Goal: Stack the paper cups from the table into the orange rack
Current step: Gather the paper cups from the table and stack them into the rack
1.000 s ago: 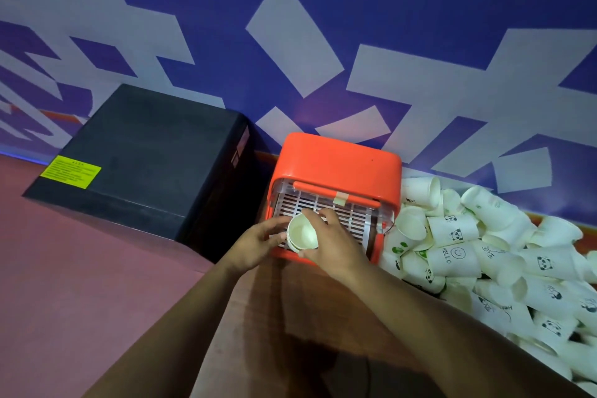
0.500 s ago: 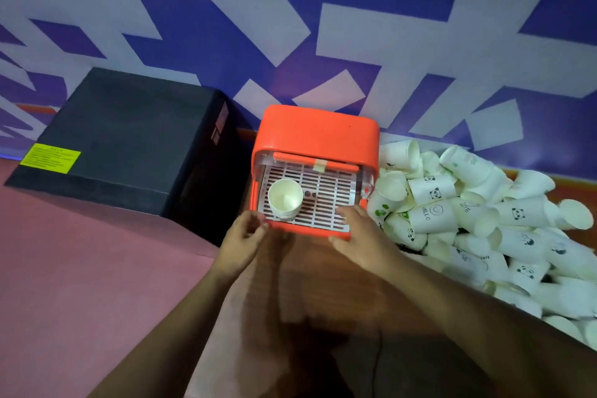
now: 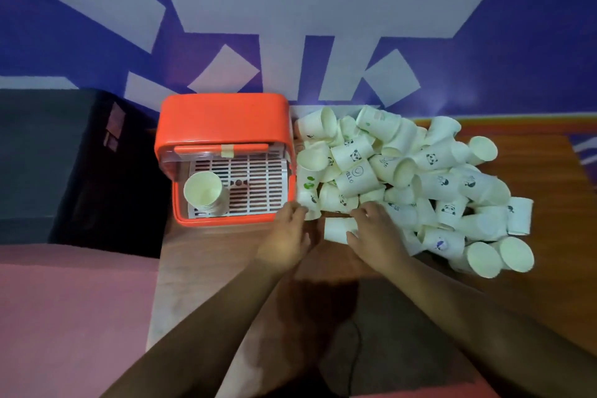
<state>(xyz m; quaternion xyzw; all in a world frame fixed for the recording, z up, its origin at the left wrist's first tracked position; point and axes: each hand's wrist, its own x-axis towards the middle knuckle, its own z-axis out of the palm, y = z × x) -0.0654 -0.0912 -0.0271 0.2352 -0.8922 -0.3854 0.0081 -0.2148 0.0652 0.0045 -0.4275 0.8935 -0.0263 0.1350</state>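
Moved: both hands, from orange rack (image 3: 223,116) front to the pile's (image 3: 403,178) near edge.
Right hand (image 3: 374,236): fingers curl round a toppled cup (image 3: 336,229), ready to lift.
Left hand (image 3: 284,236): fingers touch a neighbouring cup (image 3: 309,205); grip unclear.
Cup stack (image 3: 203,192): upright in the rack, 10 o'clock, nested compactly.
Loose cups: 1 o'clock on the table (image 3: 533,203).

Smooth, slightly glossy orange plastic for the rack (image 3: 223,119), with a white slotted plastic grid (image 3: 258,178) inside. Thin matt white paper for the cups (image 3: 355,178), small prints on some. Dark wood-grain counter (image 3: 533,268), faintly shiny. Matt black box (image 3: 38,155).
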